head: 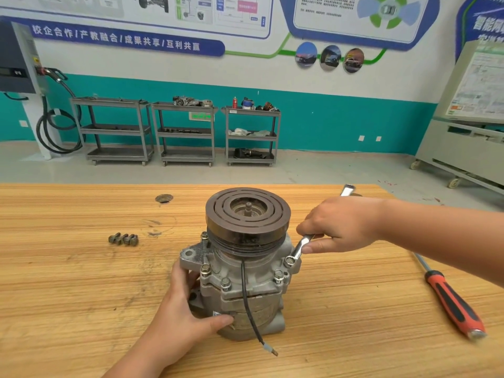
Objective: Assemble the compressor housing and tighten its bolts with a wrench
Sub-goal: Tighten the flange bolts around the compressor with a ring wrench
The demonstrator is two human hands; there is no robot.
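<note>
While hands [182, 315] [341, 225] flank the compressor [263, 285], wrench [301, 245] caps bolt [289, 261].

I log: teal-banded wall [327, 124], posters [354, 17] above; three grey shelf carts [185, 152]; pale floor [327, 167]; charging unit [16, 55] left; wooden bench [81, 282].

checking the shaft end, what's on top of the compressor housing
A dark ringed pulley sits on the compressor housing, a short shaft stub upright in its central recess. The pulley covers the housing's top face, which cannot be seen.
</note>
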